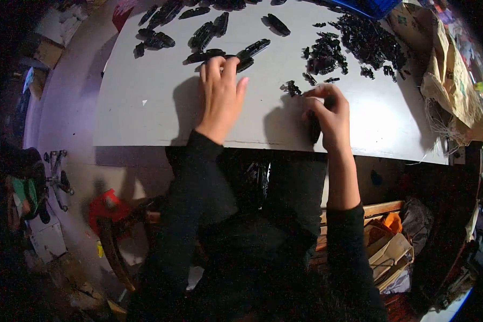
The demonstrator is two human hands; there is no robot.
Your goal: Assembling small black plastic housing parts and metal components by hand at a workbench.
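Note:
My left hand (218, 99) reaches over a small cluster of long black plastic pieces (255, 48) at the middle of the white table. Its thumb stands apart from the fingers, and the fingertips touch or hover at the near pieces. My right hand (331, 114) is bent with thumb and fingers together near the table's front edge. A dark elongated black plastic piece (314, 130) hangs below its palm, partly hidden by the fingers. Just beyond these fingers lies a small black toothed part (292, 88).
Small black parts (367, 40) are heaped at the right back of the white table (139, 121). More long black pieces (203, 35) lie at the back left. A blue container (373, 6) and a woven sack (448, 80) stand at the right. A red stool (108, 209) is at the lower left.

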